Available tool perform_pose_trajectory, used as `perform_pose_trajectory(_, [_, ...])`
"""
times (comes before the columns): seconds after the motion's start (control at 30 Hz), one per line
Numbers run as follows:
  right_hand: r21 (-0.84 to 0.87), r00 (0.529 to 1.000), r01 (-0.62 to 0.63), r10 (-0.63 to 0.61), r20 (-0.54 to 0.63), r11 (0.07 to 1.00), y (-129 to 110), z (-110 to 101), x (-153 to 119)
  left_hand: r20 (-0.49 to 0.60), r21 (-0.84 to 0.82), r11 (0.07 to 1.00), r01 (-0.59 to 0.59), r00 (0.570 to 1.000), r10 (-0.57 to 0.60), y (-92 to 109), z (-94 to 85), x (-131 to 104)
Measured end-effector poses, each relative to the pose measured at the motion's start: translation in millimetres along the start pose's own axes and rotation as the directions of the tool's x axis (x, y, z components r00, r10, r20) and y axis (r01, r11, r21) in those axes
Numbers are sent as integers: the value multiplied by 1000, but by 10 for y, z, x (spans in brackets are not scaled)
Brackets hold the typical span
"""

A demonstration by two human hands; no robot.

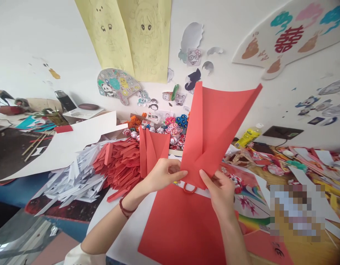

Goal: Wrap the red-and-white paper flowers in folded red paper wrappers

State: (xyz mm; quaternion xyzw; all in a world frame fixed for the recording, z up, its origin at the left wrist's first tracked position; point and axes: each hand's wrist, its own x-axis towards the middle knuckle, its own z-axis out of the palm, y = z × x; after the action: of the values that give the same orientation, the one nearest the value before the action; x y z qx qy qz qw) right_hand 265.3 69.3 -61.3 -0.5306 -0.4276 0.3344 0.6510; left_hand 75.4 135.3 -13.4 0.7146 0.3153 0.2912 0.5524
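Note:
Between my two hands stands a sheet of red paper [214,125], its left and right sides folded inward. My left hand [165,172] grips its lower left edge, thumb pointing right. At the lower right, my right hand [221,186] pinches it with the thumb on the near face. Below lies a flat red sheet [183,224] on white paper [122,239]. The handle of red scissors [189,189] shows just under the held paper. Another folded red piece [156,147] stands behind my left hand.
Piles of red paper strips [118,165] and white strips [78,176] lie at the left. Paper flowers [174,127] fill a box at the back. A yellow bottle [248,136] and a dark tablet-like object [283,131] are at the right, among paper scraps.

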Motion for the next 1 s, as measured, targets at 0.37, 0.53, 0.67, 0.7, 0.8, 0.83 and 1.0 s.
perform_pose_trajectory(0.37, [-117,996,73,-79,-39,990,-81,-7,-143,-29,257,966,2,1000,6,200,-37,-241])
perform_pose_trajectory(0.53, [-208,993,102,-111,-31,973,-102,5,-185,-126,374,927,9,991,41,159,73,-237])
perform_pose_trajectory(0.67, [-231,985,126,-150,-89,965,-108,-30,-183,-106,330,944,9,994,28,177,19,-277])
perform_pose_trajectory(0.7, [-224,983,130,-154,-96,966,-109,-41,-180,-131,326,945,2,991,43,174,8,-292])
perform_pose_trajectory(0.8, [-176,987,118,-136,-91,977,-105,-61,-173,-233,442,894,-73,953,193,133,17,-328])
perform_pose_trajectory(0.83, [-158,988,109,-124,-89,981,-102,-61,-173,-251,523,844,-117,925,284,113,32,-334])
perform_pose_trajectory(1.0, [-60,997,45,-49,-59,997,-102,-19,-175,-76,842,449,-301,756,650,43,103,-323])
